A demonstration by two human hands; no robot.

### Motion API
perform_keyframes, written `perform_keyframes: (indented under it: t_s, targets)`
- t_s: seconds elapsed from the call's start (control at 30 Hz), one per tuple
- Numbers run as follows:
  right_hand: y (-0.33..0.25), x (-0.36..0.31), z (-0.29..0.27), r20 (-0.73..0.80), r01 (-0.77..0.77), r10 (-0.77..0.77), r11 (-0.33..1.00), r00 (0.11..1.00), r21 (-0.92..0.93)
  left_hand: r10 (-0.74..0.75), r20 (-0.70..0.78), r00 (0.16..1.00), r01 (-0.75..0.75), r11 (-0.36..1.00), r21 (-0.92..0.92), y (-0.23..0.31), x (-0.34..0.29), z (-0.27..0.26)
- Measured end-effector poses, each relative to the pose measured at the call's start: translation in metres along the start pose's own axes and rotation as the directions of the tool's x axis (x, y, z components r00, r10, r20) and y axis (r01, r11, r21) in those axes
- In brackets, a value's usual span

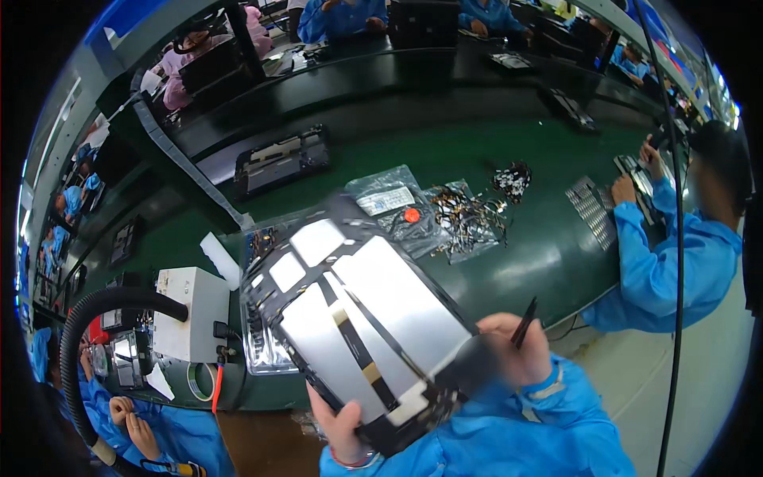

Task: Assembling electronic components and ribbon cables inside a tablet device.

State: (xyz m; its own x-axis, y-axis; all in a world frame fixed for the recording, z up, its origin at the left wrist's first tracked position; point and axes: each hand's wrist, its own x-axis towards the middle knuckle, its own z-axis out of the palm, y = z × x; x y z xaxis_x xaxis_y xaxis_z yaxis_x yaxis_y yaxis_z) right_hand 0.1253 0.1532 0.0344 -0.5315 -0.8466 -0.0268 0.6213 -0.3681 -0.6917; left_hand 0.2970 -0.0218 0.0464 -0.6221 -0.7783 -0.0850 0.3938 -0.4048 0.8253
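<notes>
A tablet-like device with its inside exposed is tilted up in front of me, above the table's near edge. It has a black frame, large silver battery panels and a dark ribbon cable with gold-coloured patches down its middle. My left hand grips its lower left edge, thumb on top. At its right corner, my right hand is closed around black tweezers that point upward. A blurred black piece lies between those fingers and the device; whether they touch it I cannot tell.
Behind the device are a clear tray, plastic bags and a heap of small cables. Left stand a white box with a black hose and a tape roll. A co-worker sits at the right, another's hands lower left.
</notes>
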Motion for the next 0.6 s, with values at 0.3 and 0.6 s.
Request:
perform_keyframes:
  t_s: [0.3, 0.6]
  targets:
    - [0.000, -0.028, 0.019, -0.540, -0.068, 0.002, 0.993, 0.842, -0.101, -0.208, 0.305, 0.929, 0.142, 0.963, 0.228, -0.011, 0.016, 0.013]
    - [0.063, -0.026, 0.001, -0.795, 0.208, -0.209, 0.972, 0.570, -0.107, 0.039, 0.843, 0.536, -0.835, 0.169, 0.523, -0.042, -0.007, 0.023]
